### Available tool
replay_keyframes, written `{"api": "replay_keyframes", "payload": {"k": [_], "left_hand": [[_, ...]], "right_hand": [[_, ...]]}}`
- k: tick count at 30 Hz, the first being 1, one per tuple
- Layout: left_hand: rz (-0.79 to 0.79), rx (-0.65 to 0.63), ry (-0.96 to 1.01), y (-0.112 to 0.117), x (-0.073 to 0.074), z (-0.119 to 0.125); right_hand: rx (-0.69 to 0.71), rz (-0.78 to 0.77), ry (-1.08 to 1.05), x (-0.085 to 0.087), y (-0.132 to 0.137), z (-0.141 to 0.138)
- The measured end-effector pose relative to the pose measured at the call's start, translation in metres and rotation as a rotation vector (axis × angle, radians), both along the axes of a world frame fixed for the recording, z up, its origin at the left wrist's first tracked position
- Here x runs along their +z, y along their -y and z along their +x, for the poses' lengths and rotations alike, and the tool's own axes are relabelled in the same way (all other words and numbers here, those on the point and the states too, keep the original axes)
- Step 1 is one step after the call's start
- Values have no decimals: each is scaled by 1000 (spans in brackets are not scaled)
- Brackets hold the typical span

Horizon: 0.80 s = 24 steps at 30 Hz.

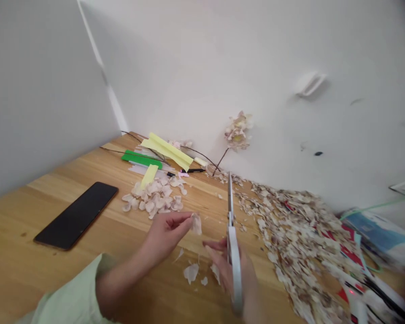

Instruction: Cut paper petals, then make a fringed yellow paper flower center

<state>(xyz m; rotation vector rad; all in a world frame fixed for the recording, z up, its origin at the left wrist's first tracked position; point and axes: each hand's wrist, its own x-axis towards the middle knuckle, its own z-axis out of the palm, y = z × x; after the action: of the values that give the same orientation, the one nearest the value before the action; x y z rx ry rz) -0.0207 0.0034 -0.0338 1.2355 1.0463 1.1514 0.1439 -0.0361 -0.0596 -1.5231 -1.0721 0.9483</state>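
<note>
My left hand pinches a thin, pale petal-shaped piece between thumb and fingertips, a little above the table. Scissors with light grey handles rest in my right hand, blades pointing away toward the wall and looking closed. The right thumb and finger reach toward the left hand without touching it; whether they hold anything is unclear. Below the hands lie a few loose pale scraps. Just beyond my left hand is a pile of pinkish-white petal pieces.
A black phone lies at left. Behind are yellow paper strips, a green strip, a black pen and thin dark stems. A petal flower leans by the wall. Dry, papery flakes cover the right side.
</note>
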Motion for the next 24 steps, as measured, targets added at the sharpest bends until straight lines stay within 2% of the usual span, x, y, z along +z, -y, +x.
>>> {"api": "replay_keyframes", "payload": {"k": [5,11,16,24], "left_hand": [[-52,-35,89,3,-2,9],[-220,-61,182,4,-4,3],[-128,-20,118,2,-9,10],[-116,12,58,-3,-9,8]], "right_hand": [[-5,-18,-7,20,-19,-19],[-20,-32,35,16,-25,-15],[14,-41,62,16,-26,-14],[60,-105,62,18,-24,-12]]}}
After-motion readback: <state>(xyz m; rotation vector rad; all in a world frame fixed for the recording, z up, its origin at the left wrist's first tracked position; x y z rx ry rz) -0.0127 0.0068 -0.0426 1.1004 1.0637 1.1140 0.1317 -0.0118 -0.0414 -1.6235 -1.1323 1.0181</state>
